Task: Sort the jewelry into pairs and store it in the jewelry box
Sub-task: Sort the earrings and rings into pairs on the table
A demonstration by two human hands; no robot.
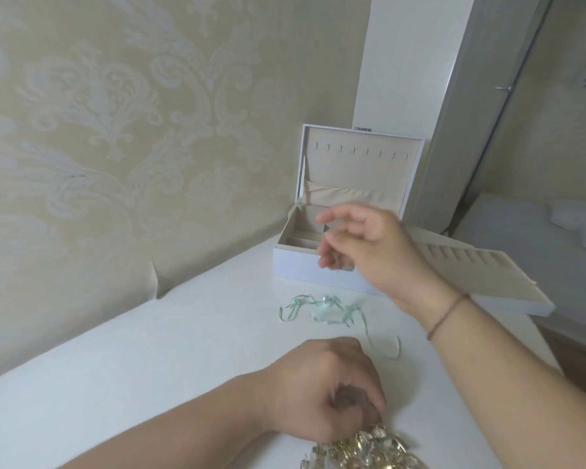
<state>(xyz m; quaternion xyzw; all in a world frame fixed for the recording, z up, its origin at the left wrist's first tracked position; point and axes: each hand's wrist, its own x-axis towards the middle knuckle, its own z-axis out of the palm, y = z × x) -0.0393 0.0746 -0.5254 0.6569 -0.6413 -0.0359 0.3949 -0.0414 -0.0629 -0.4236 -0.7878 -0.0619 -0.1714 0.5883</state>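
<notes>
Gold-and-silver jewelry pile [362, 450]: lying in a heap on the white table [115, 384] at the bottom edge of the view, partly cut off by the frame.
Left hand [322, 390]: reaching over the top of the pile, knuckles up, fingers curling down so the tips are touching the uppermost pieces — whether any piece is actually being pinched cannot be told, since the fingertips are hiding the contact.
Mint-green ribbon [318, 309]: lying loose and tangled on the table between the pile and the box, with a small clear, shiny bit in its middle.
Jewelry box [305, 265]: sitting open near the back corner of the table, against the patterned wallpaper [115, 130]; its lid [359, 164] is standing upright, showing a beige lining with a row of small hooks and a gathered pocket below.
Right hand [356, 242]: hovering over the open box, blurred with motion, fingers half curling — it seems to be pinching something thin and dangling, but the blur is making that uncertain.
Red string bracelet [445, 314]: circling the right wrist.
Beige tray insert [471, 269]: resting tilted beside the box, to its right, its ring slots facing up.
</notes>
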